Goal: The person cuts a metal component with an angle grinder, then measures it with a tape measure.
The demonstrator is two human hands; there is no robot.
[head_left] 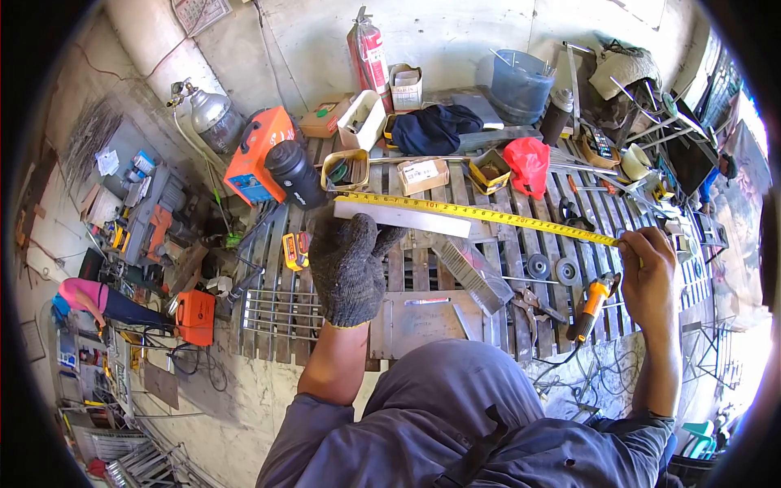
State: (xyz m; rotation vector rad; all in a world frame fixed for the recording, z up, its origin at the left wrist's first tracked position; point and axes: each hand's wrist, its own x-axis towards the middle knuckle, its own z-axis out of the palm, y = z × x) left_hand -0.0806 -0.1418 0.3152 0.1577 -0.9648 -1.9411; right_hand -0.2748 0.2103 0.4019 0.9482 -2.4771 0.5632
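My left hand, in a dark knit glove, is closed around one end of a pale flat metal bar above the slatted bench. A yellow tape measure blade stretches along the bar's upper edge and well past its right end. My right hand, bare, pinches the blade at the far right; whether the case is in that hand is hidden. Below the bar lies a rectangular metal tube. An orange angle grinder rests just left of my right hand.
On the slatted bench are a metal grate, grinding discs, a red bag and a black bottle. An orange machine stands behind. Another person in pink bends at far left.
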